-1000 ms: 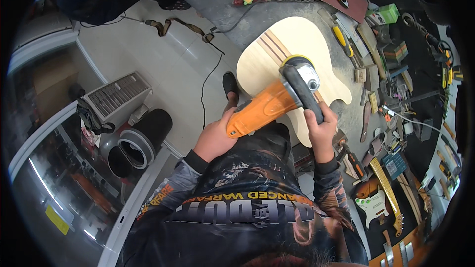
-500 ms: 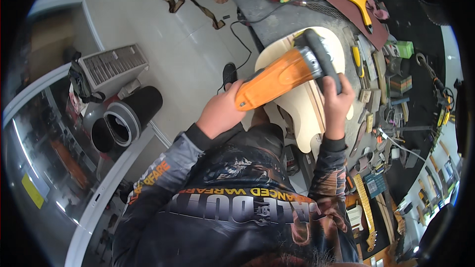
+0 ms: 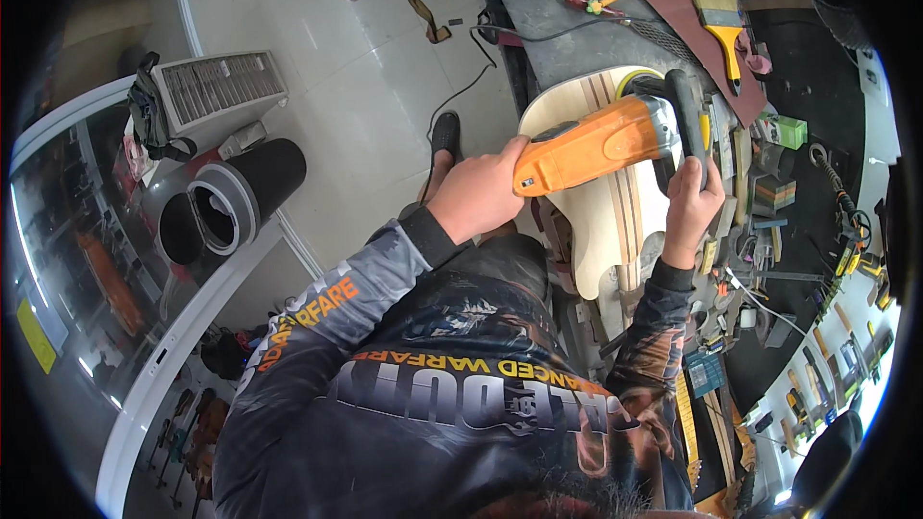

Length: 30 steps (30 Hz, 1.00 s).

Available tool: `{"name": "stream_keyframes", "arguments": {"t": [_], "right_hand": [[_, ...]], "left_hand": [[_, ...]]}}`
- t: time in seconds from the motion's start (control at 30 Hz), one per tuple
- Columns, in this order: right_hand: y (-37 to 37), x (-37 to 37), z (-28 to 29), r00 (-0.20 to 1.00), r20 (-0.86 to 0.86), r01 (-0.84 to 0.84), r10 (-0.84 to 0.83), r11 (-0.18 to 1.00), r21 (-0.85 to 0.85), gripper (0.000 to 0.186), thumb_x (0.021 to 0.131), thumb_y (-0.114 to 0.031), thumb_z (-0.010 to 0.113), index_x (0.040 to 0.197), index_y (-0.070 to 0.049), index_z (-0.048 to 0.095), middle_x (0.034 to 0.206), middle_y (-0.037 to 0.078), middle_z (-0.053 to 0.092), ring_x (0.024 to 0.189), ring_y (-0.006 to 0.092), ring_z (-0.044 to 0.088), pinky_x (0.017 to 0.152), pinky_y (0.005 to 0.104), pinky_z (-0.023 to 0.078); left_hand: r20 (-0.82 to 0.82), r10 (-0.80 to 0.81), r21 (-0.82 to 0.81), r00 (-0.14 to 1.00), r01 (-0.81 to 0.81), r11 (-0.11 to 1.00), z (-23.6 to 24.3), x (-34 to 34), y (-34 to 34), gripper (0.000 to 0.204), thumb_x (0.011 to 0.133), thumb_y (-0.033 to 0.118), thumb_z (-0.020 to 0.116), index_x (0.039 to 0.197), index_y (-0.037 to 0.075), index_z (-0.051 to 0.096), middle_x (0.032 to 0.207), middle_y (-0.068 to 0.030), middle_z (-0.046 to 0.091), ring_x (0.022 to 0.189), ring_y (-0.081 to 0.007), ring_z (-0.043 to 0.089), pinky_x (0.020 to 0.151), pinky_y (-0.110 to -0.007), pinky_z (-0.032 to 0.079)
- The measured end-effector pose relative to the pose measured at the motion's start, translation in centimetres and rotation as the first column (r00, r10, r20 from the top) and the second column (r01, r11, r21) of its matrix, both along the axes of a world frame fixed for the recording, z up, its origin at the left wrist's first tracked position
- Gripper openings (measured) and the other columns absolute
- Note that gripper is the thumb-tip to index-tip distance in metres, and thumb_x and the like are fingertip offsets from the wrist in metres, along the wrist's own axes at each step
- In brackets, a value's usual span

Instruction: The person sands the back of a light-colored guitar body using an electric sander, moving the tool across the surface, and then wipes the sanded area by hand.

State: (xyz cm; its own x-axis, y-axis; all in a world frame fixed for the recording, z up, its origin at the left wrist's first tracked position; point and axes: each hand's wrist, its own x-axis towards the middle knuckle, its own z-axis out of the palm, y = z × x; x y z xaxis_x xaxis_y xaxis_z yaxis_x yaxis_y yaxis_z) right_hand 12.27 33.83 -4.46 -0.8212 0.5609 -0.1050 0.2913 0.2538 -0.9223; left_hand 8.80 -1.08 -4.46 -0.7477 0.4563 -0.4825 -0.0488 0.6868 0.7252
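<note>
An orange power sander (image 3: 594,148) with a black loop handle lies over a pale wooden guitar body (image 3: 598,248) with brown stripes down its middle. My left hand (image 3: 478,194) is wrapped round the rear end of the sander. My right hand (image 3: 694,210) grips the black loop handle (image 3: 686,115) at the tool's front. The round pad (image 3: 638,83), with a yellow-green edge, shows only in part behind the sander's head. It is over the far part of the guitar body; whether it touches the wood is hidden.
On the grey bench lie a paintbrush (image 3: 719,19), a brown sanding sheet (image 3: 663,14) and a yellow-handled tool (image 3: 610,2). Wood blocks and tools crowd its right side. A black cord (image 3: 548,37) runs off the bench to the floor. Black cylinders (image 3: 264,178) stand at left.
The sander has shifted to the right across the guitar body, both hands moving with it. More of the pad's yellow-green edge shows. The whole view has shifted slightly too.
</note>
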Motion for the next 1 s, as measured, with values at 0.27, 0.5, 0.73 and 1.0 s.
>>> {"name": "stream_keyframes", "arguments": {"t": [0.27,0.5,0.73,1.0], "right_hand": [[-2.9,-1.7,0.9,0.995,-0.025,-0.093,0.092,0.995,-0.035,0.034,0.111,-0.028,0.079,0.098,0.002,0.069,0.072,-0.006,0.057,0.063,0.0031,0.049,0.055,0.0242,0.035],[-3.1,-1.3,0.1,0.964,0.034,-0.268,0.265,0.958,0.102,0.029,0.113,-0.022,0.075,0.108,0.006,0.069,0.076,-0.003,0.061,0.064,0.0037,0.054,0.056,0.0227,0.039],[-8.2,0.1,3.1,0.948,0.056,-0.317,0.312,0.924,0.214,0.044,0.098,-0.026,0.086,0.081,0.000,0.056,0.067,0.005,0.042,0.066,0.0128,0.039,0.058,0.0359,0.037],[-9.3,4.3,3.0,0.919,0.091,-0.395,0.385,0.904,0.161,0.039,0.094,-0.028,0.089,0.084,0.001,0.064,0.067,0.007,0.049,0.062,0.0158,0.045,0.059,0.0360,0.041]], "left_hand": [[0.073,0.035,-0.092,0.997,-0.028,0.995,1.8,0.2,-2.0,0.064,0.098,0.019,0.071,0.158,0.009,0.053,0.117,-0.0296,0.079,0.108,-0.0533,0.075,0.091,-0.062,0.060],[0.054,0.115,-0.035,0.992,-0.113,0.993,1.8,1.8,-3.8,0.068,0.093,0.014,0.071,0.158,0.007,0.053,0.112,-0.0314,0.078,0.103,-0.0547,0.075,0.089,-0.062,0.060],[0.089,0.181,-0.105,0.979,-0.171,0.980,2.0,5.9,-6.4,0.074,0.092,0.016,0.073,0.163,0.008,0.049,0.112,-0.0314,0.079,0.103,-0.0538,0.075,0.089,-0.061,0.060],[0.180,0.189,-0.122,0.965,-0.169,0.978,3.0,9.9,-8.2,0.075,0.093,0.020,0.074,0.162,0.007,0.049,0.113,-0.0302,0.079,0.104,-0.0516,0.076,0.090,-0.060,0.061]]}}
